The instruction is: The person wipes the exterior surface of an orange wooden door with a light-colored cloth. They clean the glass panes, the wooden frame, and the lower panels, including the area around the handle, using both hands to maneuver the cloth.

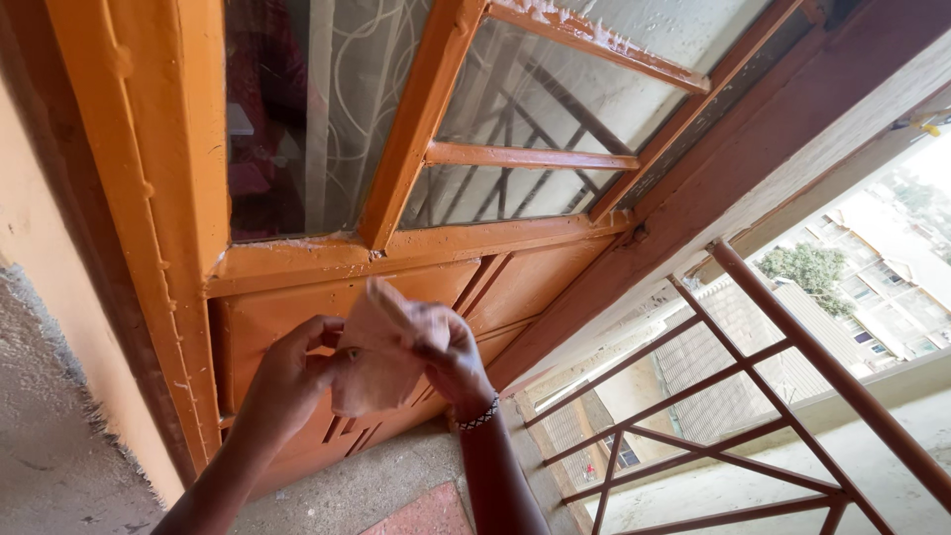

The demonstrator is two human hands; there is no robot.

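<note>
The fingers of both hands are closed on a pale pink cloth (381, 359), held up in front of the lower panel of an orange door (297, 307). The left hand (292, 381) pinches the cloth's left edge, thumb on the near side and fingers curled behind. The right hand (451, 357) grips the cloth's upper right part, its fingers wrapped over the fabric so that a fold sticks up above the knuckles. The cloth hangs crumpled between the two hands, close to the door panel; whether it touches the wood cannot be told. A black-and-white beaded bracelet (479, 416) sits on the right wrist.

Above the hands, the door has glass panes (515, 109) set in orange bars, with a patterned curtain showing behind the left pane. White flecks lie along the top bar. Left of the door is a yellowish wall (40, 248) with rough grey plaster lower down. To the right stands a reddish-brown metal railing (783, 337), and beyond it are rooftops, buildings and a tree (807, 267). The floor (376, 485) below is bare concrete
</note>
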